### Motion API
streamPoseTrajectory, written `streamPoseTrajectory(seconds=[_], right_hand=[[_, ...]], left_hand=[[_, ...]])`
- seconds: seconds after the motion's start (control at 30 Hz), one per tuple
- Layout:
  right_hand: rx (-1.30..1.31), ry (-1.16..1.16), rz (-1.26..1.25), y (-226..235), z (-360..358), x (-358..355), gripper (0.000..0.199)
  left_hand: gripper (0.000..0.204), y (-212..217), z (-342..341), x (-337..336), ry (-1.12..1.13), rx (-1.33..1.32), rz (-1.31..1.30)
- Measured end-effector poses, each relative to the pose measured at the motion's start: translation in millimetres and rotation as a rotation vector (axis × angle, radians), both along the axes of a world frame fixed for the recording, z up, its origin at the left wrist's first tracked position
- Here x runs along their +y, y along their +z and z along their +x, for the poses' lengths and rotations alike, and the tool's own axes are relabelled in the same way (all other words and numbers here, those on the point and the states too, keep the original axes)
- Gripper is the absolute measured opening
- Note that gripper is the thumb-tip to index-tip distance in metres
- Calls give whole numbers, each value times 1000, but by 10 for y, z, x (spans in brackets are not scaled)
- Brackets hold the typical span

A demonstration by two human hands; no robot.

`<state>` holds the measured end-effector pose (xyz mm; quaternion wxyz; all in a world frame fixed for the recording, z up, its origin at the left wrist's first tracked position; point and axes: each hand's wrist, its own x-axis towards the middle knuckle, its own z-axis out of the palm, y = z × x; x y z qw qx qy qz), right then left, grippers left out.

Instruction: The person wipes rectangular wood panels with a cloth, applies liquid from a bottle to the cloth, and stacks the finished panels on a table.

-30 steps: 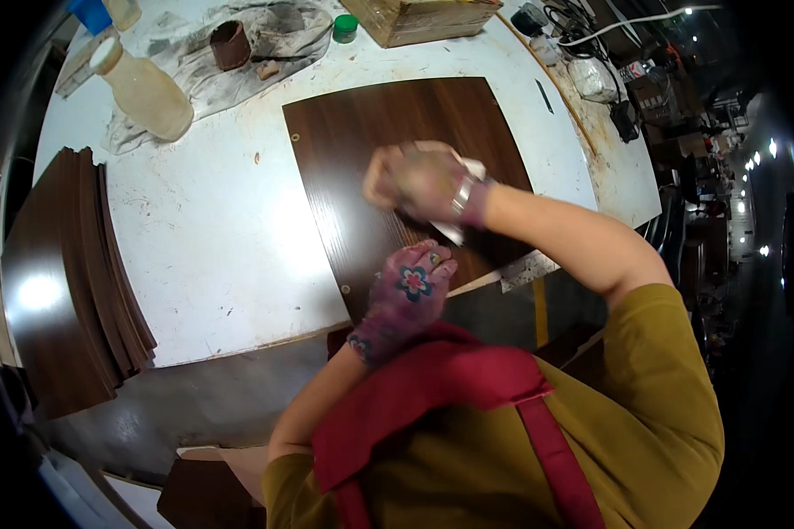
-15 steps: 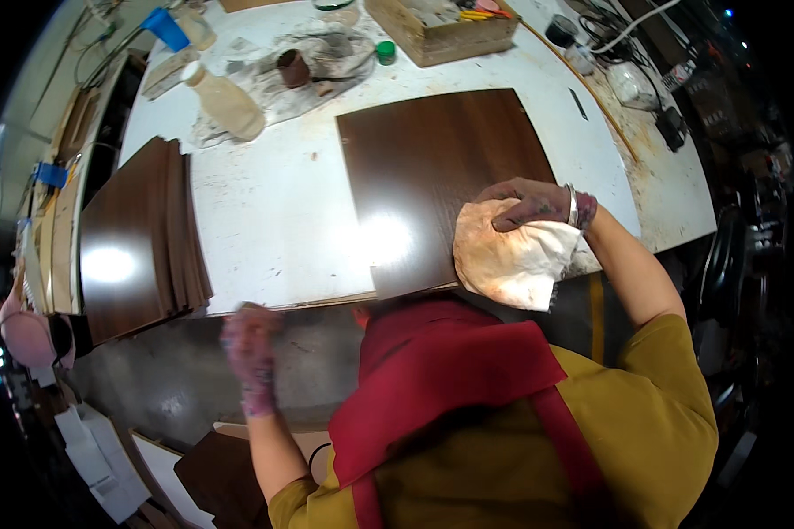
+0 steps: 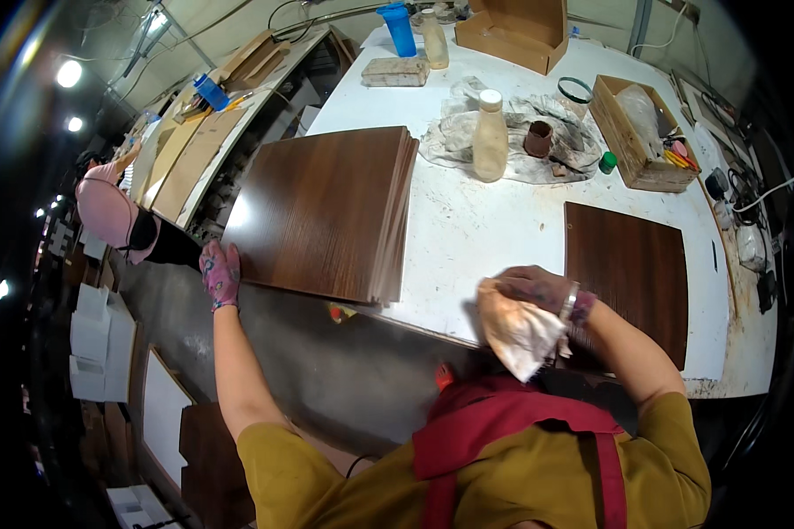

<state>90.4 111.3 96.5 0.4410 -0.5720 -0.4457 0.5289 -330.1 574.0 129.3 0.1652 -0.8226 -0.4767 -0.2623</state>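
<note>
My right hand [image 3: 538,289], in a stained glove, is closed around a white cloth [image 3: 522,331] with orange-brown stains, which hangs over the table's front edge. Just right of it, a single dark brown wood-grain panel [image 3: 631,278] lies flat on the white table [image 3: 450,264]. To the left, my other arm is stretched out. My left hand [image 3: 220,273], in a pink and purple patterned glove, is at the near left corner of a stack of similar brown panels [image 3: 322,212]. Its fingers are extended against the edge and hold no panel that I can make out.
Behind the panels, a cloudy bottle with a white cap [image 3: 490,137] and a brown cup [image 3: 538,138] stand on a stained rag [image 3: 578,159]. A wooden box [image 3: 653,172] and an open cardboard box [image 3: 512,40] are farther back. At far left, another person [image 3: 115,207] stands beside a workbench.
My view has swung left. My left hand has moved out to the panel stack's corner. My right hand, with the cloth, has come off the single panel to its left side.
</note>
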Motion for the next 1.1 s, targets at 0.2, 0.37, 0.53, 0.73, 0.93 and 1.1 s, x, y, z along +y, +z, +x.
streamPoseTrajectory(seconds=[0.2,0.37,0.53,0.73,0.93,1.1], right_hand=[[-117,27,-162,162,-438,1260,53],[-275,-31,-139,96,-482,1667,80],[-274,-2,-115,245,-476,1726,74],[-192,-68,88,362,-485,1510,79],[-59,-191,227,580,-746,211,72],[77,-171,138,880,-425,-1463,44]], left_hand=[[50,190,241,-281,104,167,-339],[54,242,-307,-468,12,-146,-735],[49,626,-274,-518,109,-322,-1188],[64,899,-114,-941,77,-780,-1162],[62,788,-956,-1854,-268,-639,-838],[54,684,-556,-2795,-281,-798,-1114]])
